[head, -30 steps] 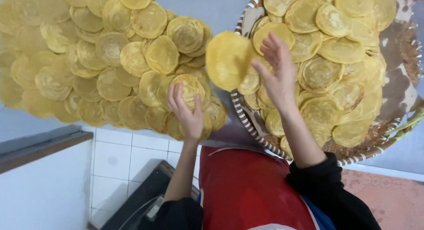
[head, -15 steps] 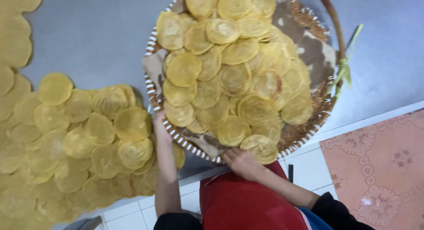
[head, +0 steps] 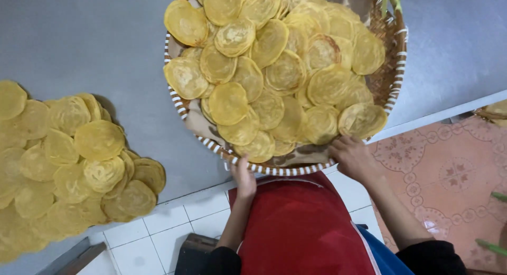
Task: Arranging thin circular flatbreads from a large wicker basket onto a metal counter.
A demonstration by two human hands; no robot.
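Currently we have both hands on the near rim of the round woven tray (head: 182,108), which sits on the grey steel counter (head: 79,37) with that rim overhanging the counter's front edge. Our left hand (head: 244,177) is hooked over the striped rim at the tray's near-left, fingers curled onto it. Our right hand (head: 353,156) is clamped on the rim at the near-right, fingertips touching the nearest yellow discs (head: 264,69). Hands apart, tray between them, neither holding a loose disc.

Status, as we judge it: the tray is heavily loaded, thin yellow discs overlapping across almost the whole of it, with only a bare woven patch at the far-right wall. So loading looks largely done. Not finished though: a big loose pile (head: 68,159) of the same discs lies on the counter's left side, running to the front-left edge and out of frame. It is well apart from the tray, with bare steel between.

Whether the tray takes more, we cannot tell. Below the counter: white tiled front (head: 158,227), our red apron (head: 301,227), pink patterned floor (head: 449,169).
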